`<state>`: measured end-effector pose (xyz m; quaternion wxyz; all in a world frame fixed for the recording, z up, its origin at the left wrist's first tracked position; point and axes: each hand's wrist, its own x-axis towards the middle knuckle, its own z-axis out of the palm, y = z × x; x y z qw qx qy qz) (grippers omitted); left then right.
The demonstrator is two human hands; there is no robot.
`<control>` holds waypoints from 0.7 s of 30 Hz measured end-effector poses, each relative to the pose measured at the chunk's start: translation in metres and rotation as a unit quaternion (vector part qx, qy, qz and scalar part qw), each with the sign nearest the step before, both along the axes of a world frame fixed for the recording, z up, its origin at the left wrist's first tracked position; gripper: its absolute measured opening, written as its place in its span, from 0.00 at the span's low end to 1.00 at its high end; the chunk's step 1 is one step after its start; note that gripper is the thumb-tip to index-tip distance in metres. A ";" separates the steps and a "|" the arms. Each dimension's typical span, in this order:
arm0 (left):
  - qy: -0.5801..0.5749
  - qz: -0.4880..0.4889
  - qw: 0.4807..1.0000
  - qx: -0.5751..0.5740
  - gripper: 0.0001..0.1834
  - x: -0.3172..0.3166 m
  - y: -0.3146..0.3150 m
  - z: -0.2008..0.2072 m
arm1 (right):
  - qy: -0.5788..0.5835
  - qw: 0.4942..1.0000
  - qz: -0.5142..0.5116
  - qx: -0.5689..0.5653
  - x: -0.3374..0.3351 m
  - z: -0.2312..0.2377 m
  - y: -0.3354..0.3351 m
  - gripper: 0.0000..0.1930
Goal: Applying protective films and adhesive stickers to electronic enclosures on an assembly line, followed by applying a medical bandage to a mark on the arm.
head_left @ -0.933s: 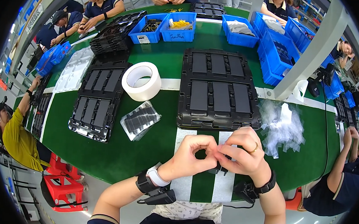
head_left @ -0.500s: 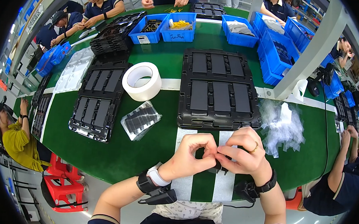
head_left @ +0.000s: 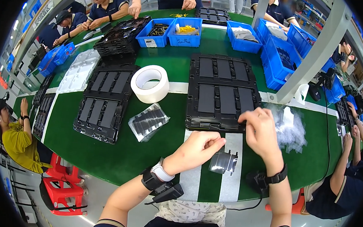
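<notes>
My left hand is closed in a pinch over the near table edge; whatever its fingertips hold is hidden. Just beyond and below the fingertips is a small clear film with black strips; whether the hand touches it I cannot tell. My right hand, fingers curled together, hovers over the near right corner of a black tray; anything between its fingertips is too small to make out. Dark rectangular panels fill the tray's pockets. Beside that hand lies a heap of clear film pieces.
To the left are a white tape roll, a bag of black strips and another panel-filled tray. Blue bins line the far side. A grey metal post rises at right. Other people work around the table.
My hands, together before, have come apart. The right one moved up and right to the tray's corner; the left stayed low. The film with black strips now shows plainly below the left fingertips.
</notes>
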<state>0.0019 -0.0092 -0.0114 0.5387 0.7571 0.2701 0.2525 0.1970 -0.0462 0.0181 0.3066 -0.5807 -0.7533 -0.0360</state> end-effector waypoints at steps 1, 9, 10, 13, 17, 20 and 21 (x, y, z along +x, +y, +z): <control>-0.001 0.001 1.000 0.002 0.20 -0.001 0.001 0.000 | -0.027 0.999 -0.026 -0.019 0.001 0.004 0.006 0.08; -0.010 0.236 0.965 0.112 0.20 -0.014 0.024 0.005 | 0.002 0.989 0.009 -0.151 -0.005 -0.012 0.092 0.14; -0.023 0.264 0.956 0.128 0.15 -0.018 0.031 0.001 | -0.016 0.985 -0.019 -0.171 -0.013 -0.017 0.096 0.16; -0.056 0.334 0.924 0.178 0.19 -0.023 0.039 -0.003 | -0.079 0.983 -0.089 -0.138 -0.035 -0.028 0.103 0.17; -0.018 0.335 0.913 0.233 0.18 -0.023 0.041 -0.004 | 0.055 0.978 -0.133 -0.147 -0.041 -0.032 0.113 0.17; -0.049 0.294 0.938 0.178 0.11 -0.019 0.041 -0.003 | 0.293 0.932 -0.057 -0.207 -0.029 -0.026 0.117 0.18; -0.060 0.271 0.949 0.150 0.07 -0.020 0.042 -0.003 | 0.293 0.931 -0.060 -0.207 -0.027 -0.023 0.113 0.18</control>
